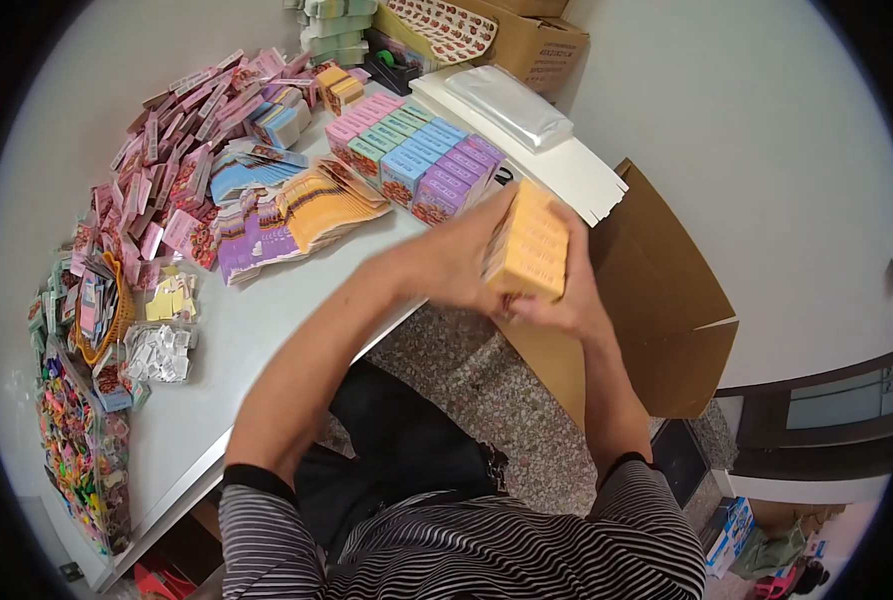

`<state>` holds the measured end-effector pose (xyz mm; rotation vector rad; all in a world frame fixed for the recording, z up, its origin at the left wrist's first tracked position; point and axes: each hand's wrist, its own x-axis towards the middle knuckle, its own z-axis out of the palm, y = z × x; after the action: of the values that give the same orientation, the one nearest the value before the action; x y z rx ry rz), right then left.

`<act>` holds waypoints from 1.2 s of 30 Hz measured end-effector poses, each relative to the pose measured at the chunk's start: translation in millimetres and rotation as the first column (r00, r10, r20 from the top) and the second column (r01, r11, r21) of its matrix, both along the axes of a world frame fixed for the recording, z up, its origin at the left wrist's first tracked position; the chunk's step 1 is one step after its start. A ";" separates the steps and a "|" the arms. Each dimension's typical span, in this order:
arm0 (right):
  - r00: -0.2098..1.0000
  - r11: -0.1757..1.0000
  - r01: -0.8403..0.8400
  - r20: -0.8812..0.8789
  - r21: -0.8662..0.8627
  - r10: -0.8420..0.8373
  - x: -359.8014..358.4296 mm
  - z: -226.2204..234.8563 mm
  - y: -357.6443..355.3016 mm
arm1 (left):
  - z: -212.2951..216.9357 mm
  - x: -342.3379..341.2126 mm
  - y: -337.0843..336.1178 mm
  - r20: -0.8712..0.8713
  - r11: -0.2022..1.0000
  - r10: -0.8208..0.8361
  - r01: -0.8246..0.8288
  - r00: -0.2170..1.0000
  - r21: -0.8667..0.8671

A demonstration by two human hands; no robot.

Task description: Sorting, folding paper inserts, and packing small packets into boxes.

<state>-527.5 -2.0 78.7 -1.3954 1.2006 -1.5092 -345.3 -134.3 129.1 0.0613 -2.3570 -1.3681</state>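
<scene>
Head view: we hold a block of orange-yellow cartons [537, 240] in the air, just beyond the table's edge. Our left grip [457, 262] curves around its left side and our right grip [574, 300] closes on the right side and lower end, both blurred a little; what the cartons contain is hidden.

Near it on the white table [267, 325] stands a set of small cartons [417, 150] in pink, green, blue and purple rows. To their left we see fanned flat packets [312, 210] in purple, orange and blue, then a big heap of pink packets [157, 175].

Farther left, a yellow woven basket [125, 312] holds flat printed cards [94, 308]. Beside it, a clear container holds small white pieces [162, 350], just below some yellow pieces [173, 297]. A large clear bag [117, 490] is packed with multicoloured trinkets [67, 425].

Right of our hands, a large brown cardboard box [672, 300] stands open; we cannot tell what it holds.
</scene>
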 end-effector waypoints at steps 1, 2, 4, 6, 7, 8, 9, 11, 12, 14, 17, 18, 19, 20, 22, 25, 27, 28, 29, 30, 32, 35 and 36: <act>0.999 0.999 0.024 0.042 0.045 -0.026 -3.4 11.2 -7.6 | 11.6 -10.9 -13.7 0.057 0.998 -0.046 0.043 0.997 0.042; 0.995 0.994 0.053 0.081 0.093 -0.061 -7.5 22.5 -14.6 | 31.4 -20.0 -28.5 0.327 0.992 -0.098 0.064 0.940 0.112; 0.985 0.994 0.103 -0.139 -0.021 -0.105 -30.4 9.2 -39.2 | 35.4 -43.2 -60.0 0.306 0.975 -0.170 0.114 0.937 0.192; 0.916 0.977 0.209 -0.341 -0.048 -0.212 -38.6 2.0 -53.1 | 36.7 -52.3 -74.0 0.304 0.961 -0.224 0.159 0.926 0.225; 0.892 0.971 0.230 -0.384 -0.071 -0.239 -39.1 -4.0 -58.3 | 32.3 -56.5 -77.6 0.300 0.958 -0.231 0.163 0.926 0.237; 0.891 0.971 0.233 -0.387 -0.060 -0.237 -42.2 -10.1 -62.6 | 29.2 -60.3 -79.8 0.297 0.963 -0.185 0.113 0.937 0.246; 0.846 0.960 0.267 -0.457 -0.082 -0.275 -42.6 -16.5 -66.6 | 24.6 -61.8 -81.5 0.298 0.965 -0.137 0.060 0.945 0.255; 0.796 0.949 0.300 -0.523 -0.098 -0.306 -42.1 -26.4 -71.5 | 15.0 -70.0 -78.8 0.394 0.998 0.053 -0.063 0.918 0.012; 0.797 0.943 0.317 -0.510 -0.104 -0.324 -38.6 -29.2 -73.4 | 10.2 -71.4 -78.9 0.435 0.953 0.264 -0.165 0.861 -0.252; 0.800 0.938 0.332 -0.496 -0.103 -0.338 -32.8 -35.1 -78.1 | -13.5 -71.2 -86.7 0.312 0.912 0.317 -0.198 0.896 -0.358; 0.812 0.940 0.321 -0.477 -0.115 -0.336 -27.9 -43.4 -84.0 | -31.0 -71.0 -97.9 0.189 0.847 0.333 -0.205 0.924 -0.491; 0.790 0.936 0.334 -0.508 -0.114 -0.344 -27.7 -47.7 -84.6 | -31.1 -70.6 -98.3 0.204 0.836 0.319 -0.173 0.926 -0.521; 0.767 0.931 0.346 -0.538 -0.114 -0.350 -27.3 -50.6 -85.2 | -30.8 -69.5 -99.0 0.206 0.838 0.316 -0.170 0.926 -0.519; 0.767 0.931 0.348 -0.538 -0.111 -0.350 -27.2 -52.2 -85.8 | -30.1 -68.3 -100.4 0.253 0.870 0.301 -0.156 0.919 -0.467; 0.764 0.931 0.346 -0.539 -0.121 -0.354 -24.4 -51.5 -89.0 | -33.5 -64.4 -102.7 0.302 0.899 0.287 -0.147 0.909 -0.414; 0.745 0.930 0.347 -0.568 -0.117 -0.349 -25.3 -49.3 -91.0 | -40.7 -62.2 -103.8 0.190 0.875 0.304 -0.195 0.934 -0.443; 0.755 0.932 0.342 -0.555 -0.120 -0.348 -26.7 -51.7 -95.1 | -44.6 -62.7 -105.6 0.117 0.874 0.304 -0.228 0.945 -0.429; 0.764 0.933 0.337 -0.542 -0.125 -0.349 -27.1 -53.2 -96.4 | -47.5 -61.4 -105.2 0.119 0.875 0.304 -0.227 0.945 -0.428; 0.765 0.933 0.337 -0.542 -0.123 -0.348 -26.7 -54.8 -97.0 | -51.1 -58.2 -104.2 0.044 0.847 0.348 -0.294 0.936 -0.442; 0.772 0.932 0.346 -0.533 -0.107 -0.347 -28.1 -57.5 -96.7 | -52.6 -56.4 -101.7 -0.032 0.819 0.385 -0.358 0.922 -0.449; 0.777 0.930 0.358 -0.524 -0.086 -0.348 -29.9 -61.2 -96.2 | -59.7 -47.1 -88.5 -0.135 0.806 0.448 -0.465 0.884 -0.366; 0.758 0.925 0.368 -0.545 -0.098 -0.359 -30.1 -56.1 -97.2 | -74.9 -27.8 -75.3 -0.352 0.645 0.574 -0.673 0.739 -0.363; 0.767 0.930 0.353 -0.539 -0.099 -0.348 -31.1 -53.1 -97.3 | -81.3 -23.0 -74.5 -0.474 0.481 0.604 -0.768 0.640 -0.423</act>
<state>-558.6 -99.4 25.6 -1.7389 1.9140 -1.3684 -368.3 -208.8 47.9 0.5613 -2.0302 -0.1803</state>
